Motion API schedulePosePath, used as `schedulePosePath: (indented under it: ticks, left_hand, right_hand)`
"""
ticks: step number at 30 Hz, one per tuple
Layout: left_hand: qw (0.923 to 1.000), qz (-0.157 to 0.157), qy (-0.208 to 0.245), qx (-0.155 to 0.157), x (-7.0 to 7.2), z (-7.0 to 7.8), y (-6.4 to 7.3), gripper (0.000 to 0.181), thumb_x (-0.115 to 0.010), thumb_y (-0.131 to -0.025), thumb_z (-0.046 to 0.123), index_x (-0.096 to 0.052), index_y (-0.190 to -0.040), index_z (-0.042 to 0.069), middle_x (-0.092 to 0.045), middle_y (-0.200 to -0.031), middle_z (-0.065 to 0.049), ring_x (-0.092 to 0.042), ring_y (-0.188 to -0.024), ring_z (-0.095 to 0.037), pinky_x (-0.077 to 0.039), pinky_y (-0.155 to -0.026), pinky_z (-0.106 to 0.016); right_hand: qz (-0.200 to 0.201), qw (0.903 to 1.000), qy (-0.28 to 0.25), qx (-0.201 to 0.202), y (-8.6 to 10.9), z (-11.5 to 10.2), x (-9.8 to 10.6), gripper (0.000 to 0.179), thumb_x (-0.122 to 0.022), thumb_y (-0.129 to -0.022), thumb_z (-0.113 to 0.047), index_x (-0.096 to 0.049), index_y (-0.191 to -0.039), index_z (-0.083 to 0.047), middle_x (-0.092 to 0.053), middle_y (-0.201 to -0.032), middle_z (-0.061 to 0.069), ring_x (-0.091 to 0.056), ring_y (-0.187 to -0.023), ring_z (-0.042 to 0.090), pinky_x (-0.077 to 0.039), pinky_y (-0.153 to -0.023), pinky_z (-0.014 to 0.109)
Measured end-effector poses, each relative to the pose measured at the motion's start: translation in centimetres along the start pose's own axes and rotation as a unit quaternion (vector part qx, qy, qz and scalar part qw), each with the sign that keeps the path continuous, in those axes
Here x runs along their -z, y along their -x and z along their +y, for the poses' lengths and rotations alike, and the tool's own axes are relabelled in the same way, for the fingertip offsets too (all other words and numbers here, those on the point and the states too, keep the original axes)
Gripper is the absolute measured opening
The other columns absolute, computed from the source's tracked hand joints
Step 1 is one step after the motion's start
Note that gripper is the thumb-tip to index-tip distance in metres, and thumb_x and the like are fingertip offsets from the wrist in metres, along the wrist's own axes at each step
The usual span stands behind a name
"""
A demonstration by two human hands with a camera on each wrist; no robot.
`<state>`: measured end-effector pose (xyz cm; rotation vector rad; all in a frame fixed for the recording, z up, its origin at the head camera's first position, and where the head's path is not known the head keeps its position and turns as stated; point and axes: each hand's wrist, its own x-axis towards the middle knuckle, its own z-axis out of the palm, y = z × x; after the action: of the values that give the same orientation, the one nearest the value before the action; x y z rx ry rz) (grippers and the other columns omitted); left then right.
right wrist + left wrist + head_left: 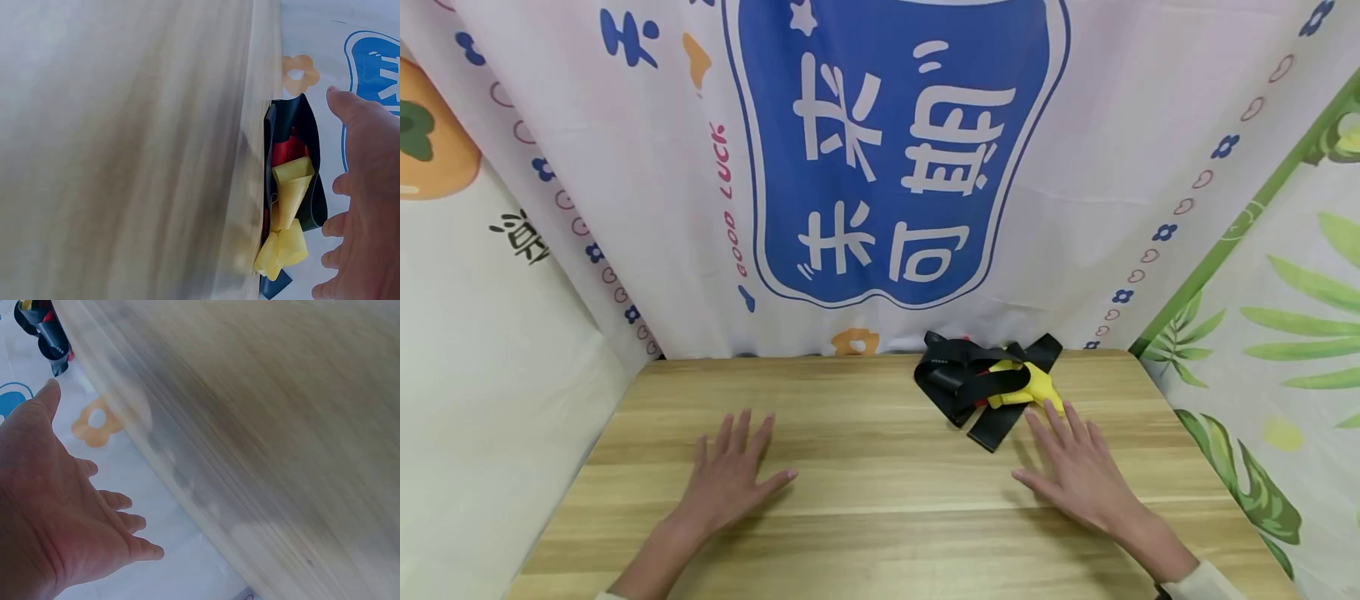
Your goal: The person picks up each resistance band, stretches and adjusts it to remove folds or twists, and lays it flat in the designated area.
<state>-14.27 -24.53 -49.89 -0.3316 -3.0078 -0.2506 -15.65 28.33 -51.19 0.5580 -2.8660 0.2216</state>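
Left hand [722,482] and right hand [1081,475] are hovering spread, holding nothing. Bands [996,384] are lying heaped, far right on the table [872,542]. Handling is seemingly pending, probably calling for a right-hand reach.

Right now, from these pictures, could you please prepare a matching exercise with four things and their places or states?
1. Left hand
2. Black straps
3. Orange flower
4. Right hand

A. printed on the hanging cloth
B. fingers spread, nearer the straps
C. fingers spread, farther from the straps
D. heaped together with yellow pieces

Pairs: 1-C; 2-D; 3-A; 4-B
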Motion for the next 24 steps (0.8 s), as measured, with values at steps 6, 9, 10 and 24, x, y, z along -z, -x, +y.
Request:
schedulePosePath:
  ticks: [6, 9, 10, 24]
  left_hand:
    - [1.0000, 0.001, 0.003, -0.005, -0.1, 0.9, -0.7, 0.093, -0.061, -0.096, 0.071, -0.039, -0.164, 0.011, -0.030, -0.166, -0.032, -0.029, -0.151, -0.057, -0.022, -0.113, -0.083]
    - [0.9999, -0.003, 0.012, -0.009, -0.1, 1.5, -1.3, 0.092, -0.060, -0.097, 0.070, -0.038, -0.164, 0.011, -0.029, -0.166, -0.031, -0.028, -0.152, -0.056, -0.022, -0.114, -0.082]
    - [0.9998, -0.003, 0.015, -0.011, -0.1, 1.7, -1.5, 0.092, -0.060, -0.097, 0.070, -0.038, -0.164, 0.011, -0.029, -0.166, -0.031, -0.028, -0.152, -0.056, -0.022, -0.114, -0.082]
    - [0.9981, -0.021, 0.056, -0.014, -0.5, 4.0, -3.4, 0.092, -0.058, -0.098, 0.070, -0.035, -0.166, 0.011, -0.024, -0.169, -0.029, -0.021, -0.156, -0.053, -0.018, -0.119, -0.078]
  right_hand:
    - [0.000, 1.0000, -0.007, 0.000, -0.8, -0.3, 0.2, 0.091, -0.064, -0.096, -0.067, -0.039, -0.164, -0.011, -0.028, -0.170, 0.025, -0.022, -0.156, 0.053, -0.025, -0.117, 0.077]
    - [0.002, 1.0000, -0.009, -0.001, -1.2, -0.3, 0.3, 0.090, -0.065, -0.096, -0.065, -0.041, -0.163, -0.010, -0.029, -0.170, 0.025, -0.022, -0.156, 0.053, -0.024, -0.118, 0.076]
    - [0.002, 1.0000, -0.008, -0.002, -1.3, -0.3, 0.4, 0.090, -0.065, -0.096, -0.065, -0.041, -0.163, -0.010, -0.029, -0.169, 0.026, -0.023, -0.155, 0.054, -0.024, -0.118, 0.076]
    - [0.002, 0.9999, -0.015, 0.007, -4.0, -0.4, 0.9, 0.092, -0.065, -0.097, -0.065, -0.036, -0.165, -0.010, -0.031, -0.168, 0.027, -0.023, -0.154, 0.057, -0.025, -0.117, 0.076]
